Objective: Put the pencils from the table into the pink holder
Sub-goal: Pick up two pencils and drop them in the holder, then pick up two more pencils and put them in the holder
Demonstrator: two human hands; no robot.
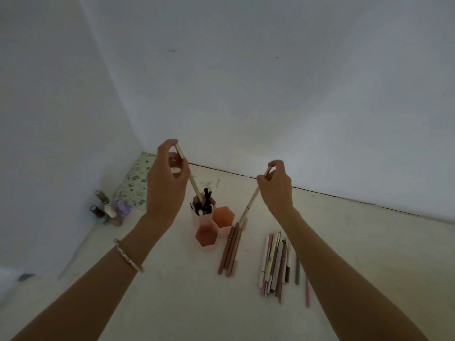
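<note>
A pink holder [206, 238] made of hexagonal cups stands on the pale table; its rear cup is packed with dark pens. My left hand [166, 183] pinches a cream pencil [195, 187] by its upper end, its lower tip dipping into that rear cup. My right hand [277, 185] grips another cream pencil [250, 207] near its top, slanted, with the tip hovering just right of the holder. A few brown pencils [231, 249] lie beside the holder. A larger bunch of mixed pencils [277, 263] lies farther right, partly under my right forearm.
Small nail polish bottles [108, 209] cluster at the left by the wall. A floral patterned pad [138, 178] fills the corner behind them. White walls close the table at the back and left. A bracelet circles my left wrist.
</note>
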